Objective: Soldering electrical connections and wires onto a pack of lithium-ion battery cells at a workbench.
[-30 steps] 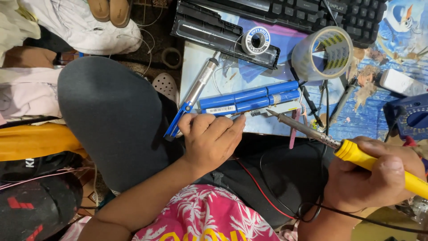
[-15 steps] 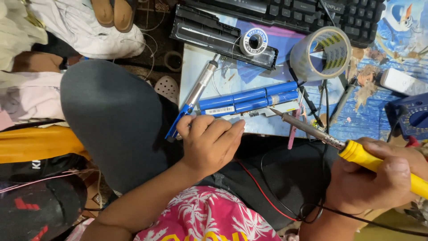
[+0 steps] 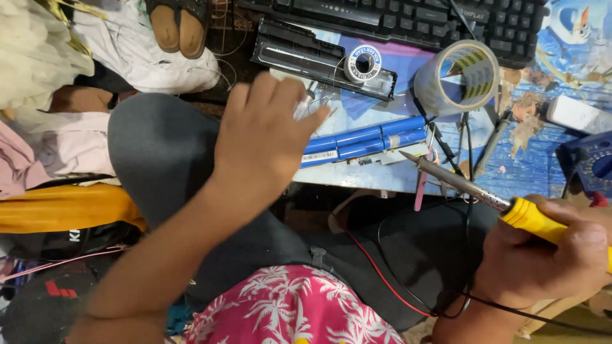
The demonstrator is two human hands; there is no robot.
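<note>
Up close: long, yellow-handled soldering iron [image 3: 484, 194], silver-tipped, beside blue battery cells [image 3: 363, 141].

A low blue-painted wooden board [image 3: 529, 172] is carrying blue cylindrical battery cells [image 3: 363, 141], a clear tape roll [image 3: 456, 78] and a black keyboard [image 3: 408, 19].

- Your left hand [image 3: 264, 143] covers the near end of the blue battery cells [image 3: 363, 141] and most of the tool beneath it.
- Your right hand [image 3: 542, 255] runs off the right edge, hiding the yellow soldering iron [image 3: 484, 194] handle's end.
- The keyboard [image 3: 440, 19] is cut by the top edge.
</note>
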